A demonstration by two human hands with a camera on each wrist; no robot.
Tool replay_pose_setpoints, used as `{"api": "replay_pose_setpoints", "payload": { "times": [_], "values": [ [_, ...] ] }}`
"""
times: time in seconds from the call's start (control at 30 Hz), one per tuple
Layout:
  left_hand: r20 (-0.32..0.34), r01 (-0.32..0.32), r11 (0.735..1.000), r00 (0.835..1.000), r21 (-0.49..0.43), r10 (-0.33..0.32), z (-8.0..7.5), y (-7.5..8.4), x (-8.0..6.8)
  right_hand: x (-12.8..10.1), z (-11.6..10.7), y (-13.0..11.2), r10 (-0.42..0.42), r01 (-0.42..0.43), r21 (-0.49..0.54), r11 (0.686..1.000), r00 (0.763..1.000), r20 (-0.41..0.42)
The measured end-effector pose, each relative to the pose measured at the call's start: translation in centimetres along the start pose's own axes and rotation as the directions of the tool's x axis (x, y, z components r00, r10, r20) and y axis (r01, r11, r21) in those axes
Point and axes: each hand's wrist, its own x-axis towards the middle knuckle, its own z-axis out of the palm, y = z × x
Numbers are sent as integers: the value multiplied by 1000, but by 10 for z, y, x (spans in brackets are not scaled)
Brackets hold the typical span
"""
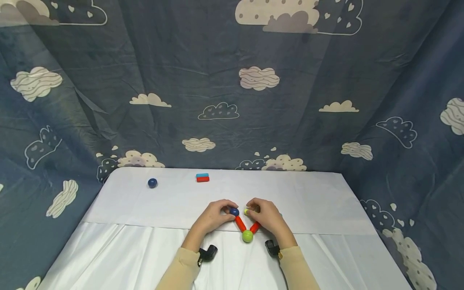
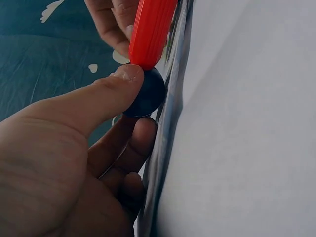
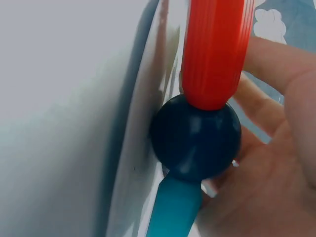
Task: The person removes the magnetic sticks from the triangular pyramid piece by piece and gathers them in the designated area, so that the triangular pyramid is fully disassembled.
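My left hand (image 1: 214, 216) pinches a dark blue ball (image 1: 234, 211) between thumb and fingertips. From that ball a red stick (image 1: 240, 224) runs to a green ball (image 1: 247, 236), where a second red stick (image 1: 255, 227) joins, making a V. My right hand (image 1: 266, 215) holds a small yellow-green piece (image 1: 246, 211) at its fingertips; its shape is mostly hidden. Close to the right palm, the right wrist view shows another dark blue ball (image 3: 195, 137) between a red stick (image 3: 215, 54) and a teal stick (image 3: 175, 207).
Farther back on the white table (image 1: 290, 193) lie a loose dark blue ball (image 1: 152, 183) and, side by side, a light blue stick (image 1: 202, 175) and a red stick (image 1: 203, 179). A dark cloud-patterned cloth (image 1: 217, 52) hangs behind and beside the table.
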Motion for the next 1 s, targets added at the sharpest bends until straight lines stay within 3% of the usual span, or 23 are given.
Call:
{"api": "replay_pose_setpoints", "payload": {
  "times": [0.27, 0.47, 0.57, 0.67, 0.8, 1.0],
  "values": [
    [-78, 18, 997, 997, 77, -12, -1, 1, 1, 1, -3, -4, -14, 17, 18, 1000, 990, -143],
    [-175, 39, 992, 984, 116, -19, -2, -1, 2, -1, -3, -7, -69, 72, 2, 997, 970, -233],
    [-225, 57, 991, 974, 117, -29, -2, -1, 3, -2, -3, -8, -55, 60, 26, 998, 983, -177],
    [-267, 79, 989, 963, 121, -44, -2, -1, 3, -2, -2, -7, -19, 22, 48, 999, 998, -55],
    [-305, 100, 987, 951, 129, -56, -2, -1, 3, -3, 0, -5, 4, -5, 9, 1000, 998, 59],
    [-314, 116, 983, 947, 141, -67, 0, -2, 3, -4, 4, -3, 4, 3, -58, 998, 993, 116]
  ]
}}
